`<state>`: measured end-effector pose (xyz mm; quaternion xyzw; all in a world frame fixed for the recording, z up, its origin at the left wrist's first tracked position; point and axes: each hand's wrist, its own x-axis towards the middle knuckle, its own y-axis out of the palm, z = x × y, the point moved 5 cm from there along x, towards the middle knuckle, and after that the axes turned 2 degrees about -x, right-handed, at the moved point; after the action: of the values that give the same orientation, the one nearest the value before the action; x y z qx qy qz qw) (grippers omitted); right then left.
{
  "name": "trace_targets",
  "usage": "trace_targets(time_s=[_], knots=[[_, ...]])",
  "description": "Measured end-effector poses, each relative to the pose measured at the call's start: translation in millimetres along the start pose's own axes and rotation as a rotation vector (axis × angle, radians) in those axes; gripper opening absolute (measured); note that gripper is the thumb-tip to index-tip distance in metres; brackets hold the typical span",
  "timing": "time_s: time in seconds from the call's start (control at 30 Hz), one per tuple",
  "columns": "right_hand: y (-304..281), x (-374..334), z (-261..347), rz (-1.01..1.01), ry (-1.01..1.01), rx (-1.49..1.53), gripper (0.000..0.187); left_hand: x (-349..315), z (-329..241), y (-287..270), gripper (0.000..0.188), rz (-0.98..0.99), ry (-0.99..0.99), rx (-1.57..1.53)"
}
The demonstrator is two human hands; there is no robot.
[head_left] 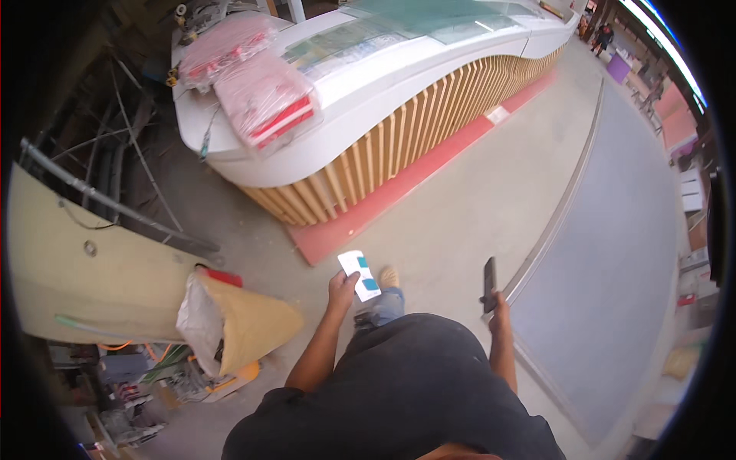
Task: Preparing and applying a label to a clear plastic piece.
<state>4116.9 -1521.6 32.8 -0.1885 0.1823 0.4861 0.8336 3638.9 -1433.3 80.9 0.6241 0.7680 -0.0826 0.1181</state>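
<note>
My left hand (340, 291) is closed on a white card (366, 274) with two teal patches on its face, the thumb lying across its near side. The card is held out in front of me at waist height, over the floor. Off to the right, my right hand (500, 313) grips a slim dark rectangular object (490, 274) that looks like a phone, seen nearly edge-on. My fingers around it are partly hidden.
Ahead curves a white-topped counter (368, 88) with wooden slats (383, 149) and a red base (445, 179). Plastic-wrapped red-and-white packages (264, 100) lie on it. A tan sack (261, 318) and tools stand left; a grey panel (613, 253) spreads right. A person (604, 37) is far off.
</note>
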Motion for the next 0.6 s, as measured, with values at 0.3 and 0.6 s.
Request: trace_targets(time_s=[0.3,0.6], knots=[[113.8,83.2,235.6,0.085,-0.261,-0.148,0.051,202.6,-230.3,117.4,0.028,0.235,0.224,-0.230],[219.0,204.8,456.2,0.283,-0.561,-0.151,0.062,269.5,-254.7,111.5,0.040,0.035,0.152,-0.431]])
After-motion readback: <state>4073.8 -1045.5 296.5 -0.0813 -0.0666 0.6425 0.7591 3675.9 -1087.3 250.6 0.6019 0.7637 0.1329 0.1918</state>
